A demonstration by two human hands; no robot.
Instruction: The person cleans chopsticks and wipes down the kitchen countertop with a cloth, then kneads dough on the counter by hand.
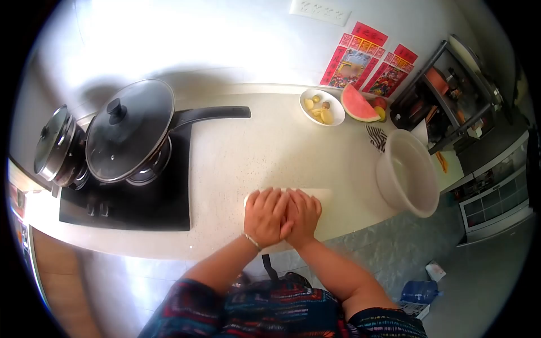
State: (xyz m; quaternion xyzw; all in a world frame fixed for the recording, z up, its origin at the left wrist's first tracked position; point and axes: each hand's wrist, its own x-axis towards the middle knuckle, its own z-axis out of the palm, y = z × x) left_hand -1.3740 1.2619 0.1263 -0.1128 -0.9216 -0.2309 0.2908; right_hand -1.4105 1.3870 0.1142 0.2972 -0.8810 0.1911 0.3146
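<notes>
On the counter near its front edge lies a pale white piece of dough (324, 195), mostly hidden beneath both hands and showing at the right and at the far left edge. My left hand (266, 215), with a bracelet at the wrist, bears down on it, fingers bent over its top. Right beside it and touching it, my right hand (304, 217) grips the dough from the other side, fingers curved over it. The thumbs meet in the middle.
To the left, a lidded frying pan (127, 135) and a smaller lidded pot (53, 146) stand on the black stove (163, 208). A white bowl with food pieces (304, 104), a watermelon wedge (358, 104) and a large basin (385, 180) are at right. A dark rack (445, 96) stands behind.
</notes>
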